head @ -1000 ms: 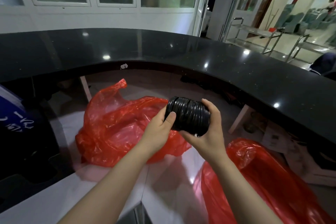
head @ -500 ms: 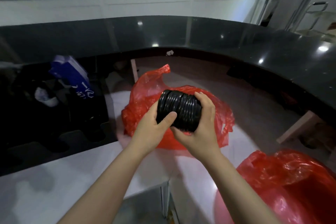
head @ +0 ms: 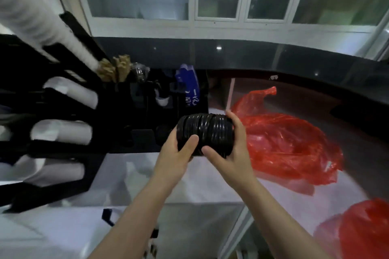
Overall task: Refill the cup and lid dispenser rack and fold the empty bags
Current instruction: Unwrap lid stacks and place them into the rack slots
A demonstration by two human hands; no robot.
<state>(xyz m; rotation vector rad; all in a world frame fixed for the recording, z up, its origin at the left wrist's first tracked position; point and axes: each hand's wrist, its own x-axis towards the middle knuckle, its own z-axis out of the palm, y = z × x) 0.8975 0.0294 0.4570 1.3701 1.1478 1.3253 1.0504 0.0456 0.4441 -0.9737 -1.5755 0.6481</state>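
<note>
Lids [head: 205, 133], black and shiny, stacked in a short roll, held up over the white counter [head: 189, 185]. Gripped at both ends, by left hand [head: 179, 153] and right hand [head: 229, 151]. Looks like the refill step. Next: slide into a free slot of the black rack [head: 63, 149] on the left, straight and slow.

Both forearms are bare to the frame edge, apparently without sleeves, rings or watch.

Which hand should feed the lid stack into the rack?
Left, probably. The left hand grips the black lid stack at the end nearest the dispenser rack; the right hand holds the far end, toward the red bag.
</note>
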